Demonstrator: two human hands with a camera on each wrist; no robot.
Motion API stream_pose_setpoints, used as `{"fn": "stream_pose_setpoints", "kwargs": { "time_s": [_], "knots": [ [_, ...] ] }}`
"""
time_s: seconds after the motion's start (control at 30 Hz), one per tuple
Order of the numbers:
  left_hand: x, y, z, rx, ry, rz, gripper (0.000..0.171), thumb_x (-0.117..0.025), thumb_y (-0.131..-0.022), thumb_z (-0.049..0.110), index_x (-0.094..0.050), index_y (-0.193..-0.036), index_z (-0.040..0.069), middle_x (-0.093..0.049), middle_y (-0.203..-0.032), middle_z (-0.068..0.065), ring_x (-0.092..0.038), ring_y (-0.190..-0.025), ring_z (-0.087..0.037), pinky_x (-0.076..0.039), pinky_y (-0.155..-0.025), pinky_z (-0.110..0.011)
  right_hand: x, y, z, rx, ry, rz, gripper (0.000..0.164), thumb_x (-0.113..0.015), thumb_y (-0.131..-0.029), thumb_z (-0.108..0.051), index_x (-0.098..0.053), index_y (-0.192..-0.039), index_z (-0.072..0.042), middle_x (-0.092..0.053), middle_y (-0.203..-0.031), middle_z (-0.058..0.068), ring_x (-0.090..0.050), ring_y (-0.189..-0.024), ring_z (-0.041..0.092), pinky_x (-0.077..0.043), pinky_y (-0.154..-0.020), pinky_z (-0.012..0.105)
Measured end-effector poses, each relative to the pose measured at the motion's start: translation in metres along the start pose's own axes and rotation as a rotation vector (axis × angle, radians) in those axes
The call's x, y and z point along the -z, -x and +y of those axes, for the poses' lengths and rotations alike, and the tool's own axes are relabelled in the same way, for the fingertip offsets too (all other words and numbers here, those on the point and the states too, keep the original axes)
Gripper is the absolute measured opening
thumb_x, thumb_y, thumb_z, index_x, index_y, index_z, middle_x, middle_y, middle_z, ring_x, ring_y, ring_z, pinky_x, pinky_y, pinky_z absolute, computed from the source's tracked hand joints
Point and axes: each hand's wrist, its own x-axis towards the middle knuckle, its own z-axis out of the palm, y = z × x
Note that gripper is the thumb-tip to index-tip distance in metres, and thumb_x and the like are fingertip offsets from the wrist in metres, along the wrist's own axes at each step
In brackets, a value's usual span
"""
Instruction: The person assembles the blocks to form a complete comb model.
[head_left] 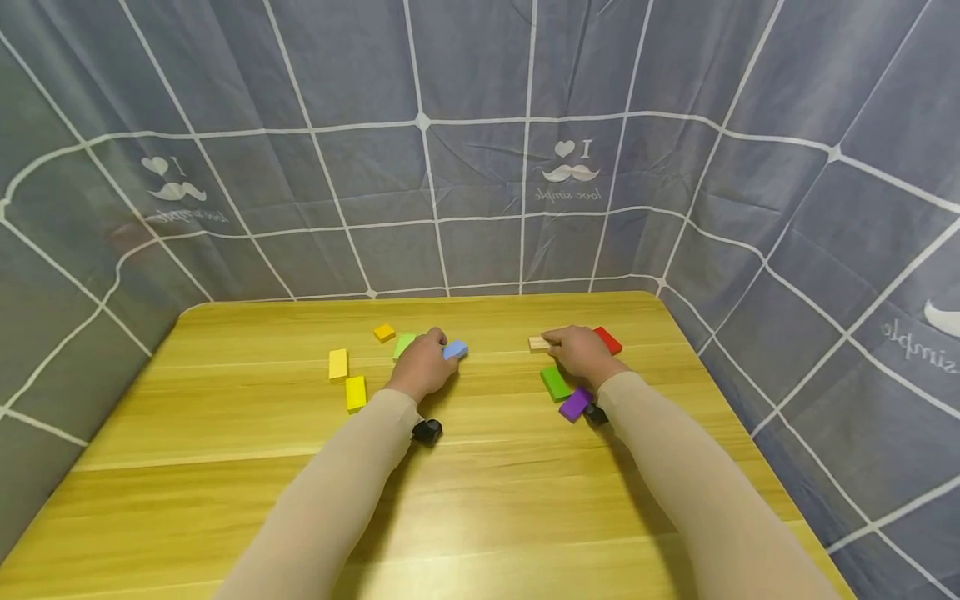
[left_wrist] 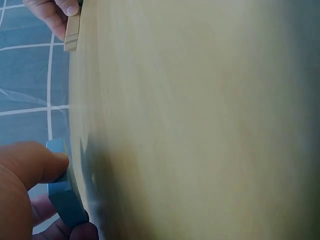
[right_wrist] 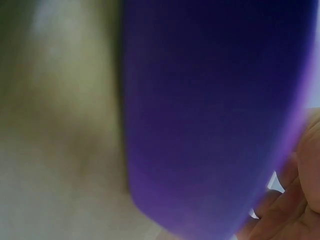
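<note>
My left hand (head_left: pixel 422 364) pinches a blue block (head_left: pixel 455 350) between thumb and fingers; the left wrist view shows the blue block (left_wrist: pixel 69 206) tilted on edge. A light green block (head_left: pixel 403 345) lies just behind that hand, partly covered by it. Over on the right, my right hand (head_left: pixel 582 353) grips one end of a plain wooden block (head_left: pixel 537 344). Beside its knuckles is a red block (head_left: pixel 608 340). Nearer to me lie a green block (head_left: pixel 556 384) and a purple block (head_left: pixel 574 405), which fills much of the right wrist view.
Two yellow blocks, one farther back (head_left: pixel 338 365) and one nearer (head_left: pixel 356 394), lie left of my left hand, with a small orange block (head_left: pixel 384 333) behind them. A grey checked curtain (head_left: pixel 480 167) hangs around the wooden table (head_left: pixel 480 517) at the back and sides.
</note>
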Motion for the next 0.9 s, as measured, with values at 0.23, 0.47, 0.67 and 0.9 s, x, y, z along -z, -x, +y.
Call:
{"fn": "stream_pose_setpoints", "kwargs": {
  "time_s": [0.23, 0.47, 0.67, 0.9],
  "knots": [
    [-0.0047, -0.0058, 0.0029, -0.005, -0.002, 0.000, 0.047, -0.066, -0.104, 0.031, -0.056, -0.146, 0.012, -0.065, -0.136, -0.020, -0.062, -0.119, -0.032, -0.052, -0.103, -0.047, -0.0004, 0.0006, -0.0024, -0.004, 0.001, -0.009, 0.042, -0.060, -0.107, -0.018, -0.062, -0.149, -0.013, -0.064, -0.148, 0.017, -0.056, -0.140, 0.042, -0.044, -0.118, 0.055],
    [-0.0055, -0.0088, 0.0053, -0.045, -0.028, -0.010, 0.050, -0.073, -0.100, 0.034, -0.063, -0.145, 0.013, -0.066, -0.141, -0.016, -0.061, -0.130, -0.035, -0.050, -0.110, -0.048, 0.0017, 0.0019, -0.0027, -0.013, -0.001, -0.014, 0.042, -0.059, -0.108, -0.019, -0.061, -0.150, -0.014, -0.063, -0.148, 0.017, -0.056, -0.140, 0.042, -0.044, -0.118, 0.055],
    [-0.0049, -0.0044, 0.0054, -0.093, -0.067, -0.040, 0.057, -0.072, -0.099, 0.031, -0.060, -0.150, 0.010, -0.063, -0.145, -0.018, -0.063, -0.127, -0.033, -0.051, -0.109, -0.047, 0.0001, 0.0012, -0.0019, -0.013, 0.005, -0.009, 0.043, -0.059, -0.107, -0.019, -0.061, -0.150, -0.014, -0.063, -0.148, 0.018, -0.056, -0.140, 0.042, -0.044, -0.118, 0.056],
    [-0.0056, -0.0013, 0.0049, -0.120, -0.117, -0.050, 0.056, -0.069, -0.101, 0.029, -0.057, -0.152, 0.009, -0.061, -0.148, -0.020, -0.063, -0.127, -0.033, -0.052, -0.109, -0.047, -0.0007, 0.0007, -0.0020, -0.012, -0.002, -0.010, 0.043, -0.059, -0.107, -0.018, -0.061, -0.150, -0.013, -0.063, -0.149, 0.017, -0.057, -0.139, 0.042, -0.045, -0.118, 0.055]
  ]
}}
